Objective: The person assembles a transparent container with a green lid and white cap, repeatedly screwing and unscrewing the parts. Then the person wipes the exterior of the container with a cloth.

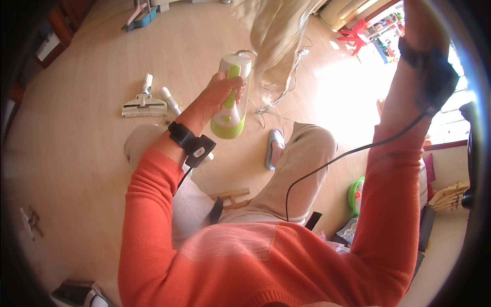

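Note:
My left hand (221,89) is wrapped round the lime-green handle of a white and lime-green handheld vacuum (228,128), held above the floor in front of my knees. Just right of it a beige cloth (279,43) hangs down from the top edge; what holds it up is out of view. My right arm is raised high at the right, and my right hand (427,23) is cut off by the top edge, its fingers hidden. Each wrist wears a black strap with a small device and a cable.
On the wooden floor to the left lie a white vacuum floor head (144,106) and a white tube (170,101). A tangled cord (271,108) trails past my slippered foot (276,148). A green basket (354,196) stands at the right, a red stool (355,37) farther back.

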### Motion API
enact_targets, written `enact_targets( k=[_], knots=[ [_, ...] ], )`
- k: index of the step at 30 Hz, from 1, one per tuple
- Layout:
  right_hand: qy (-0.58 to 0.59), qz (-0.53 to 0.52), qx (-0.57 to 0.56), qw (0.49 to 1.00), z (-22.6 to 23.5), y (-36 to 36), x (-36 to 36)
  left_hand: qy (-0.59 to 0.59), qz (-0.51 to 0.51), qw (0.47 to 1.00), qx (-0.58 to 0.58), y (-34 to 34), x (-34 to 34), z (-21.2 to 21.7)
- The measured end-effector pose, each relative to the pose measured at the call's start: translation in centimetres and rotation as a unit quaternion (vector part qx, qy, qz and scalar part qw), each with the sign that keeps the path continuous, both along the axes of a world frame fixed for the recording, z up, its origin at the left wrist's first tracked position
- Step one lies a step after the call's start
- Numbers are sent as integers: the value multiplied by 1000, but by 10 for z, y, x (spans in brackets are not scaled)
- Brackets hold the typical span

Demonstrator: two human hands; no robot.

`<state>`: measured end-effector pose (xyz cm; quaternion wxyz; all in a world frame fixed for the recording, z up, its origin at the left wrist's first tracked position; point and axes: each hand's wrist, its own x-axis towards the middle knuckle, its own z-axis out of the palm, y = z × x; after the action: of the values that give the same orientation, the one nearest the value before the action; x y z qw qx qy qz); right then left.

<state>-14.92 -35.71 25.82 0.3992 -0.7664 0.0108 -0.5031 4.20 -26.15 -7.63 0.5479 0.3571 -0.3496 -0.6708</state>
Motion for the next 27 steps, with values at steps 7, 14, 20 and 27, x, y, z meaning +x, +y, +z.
enact_targets(
  k=[7, 14, 20, 27],
  knots=[
    [373, -277, 62, 883, -209, 66, 8, 108, -40, 992, -55, 1, -8, -7],
    [260, -279, 194, 904, -321, 86, 22, -208, 76, 971, -91, 5, -12, -17],
    [55, -148, 359, 920, -244, 58, -19, 22, -39, 997, -57, 4, 4, -13],
    [-75, -109, 314, 940, -195, 71, -81, 125, 16, 990, 67, 7, 12, 14]
  ],
)
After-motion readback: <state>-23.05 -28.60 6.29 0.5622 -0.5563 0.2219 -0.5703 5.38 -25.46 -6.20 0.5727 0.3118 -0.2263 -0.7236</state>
